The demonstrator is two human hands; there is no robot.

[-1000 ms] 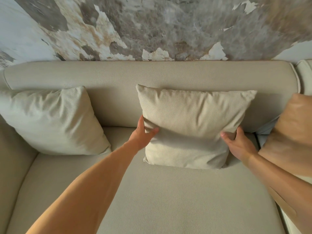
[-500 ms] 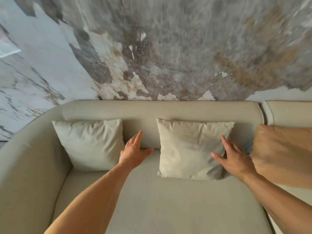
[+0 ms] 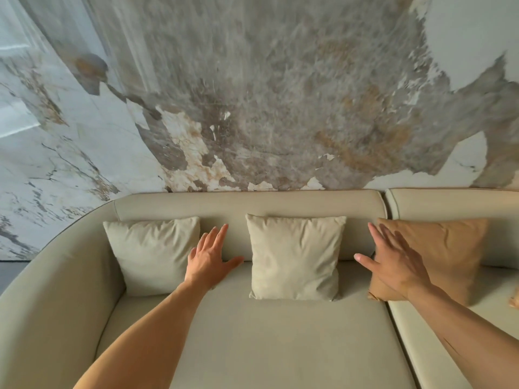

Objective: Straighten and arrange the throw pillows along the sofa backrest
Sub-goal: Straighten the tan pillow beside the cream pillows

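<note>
I count 3 throw pillows: 2 beige, one left of my left-hand fingers, one btwn both hands' fingers; 1 tan pillow behind my right-hand fingers. 2 hands, 1 sofa.

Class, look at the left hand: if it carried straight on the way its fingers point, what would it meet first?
Most likely the sofa backrest. The left hand, open, points up the gap between the left beige pillow and the middle beige pillow, touching neither. Depth is uncertain from one view.
</note>
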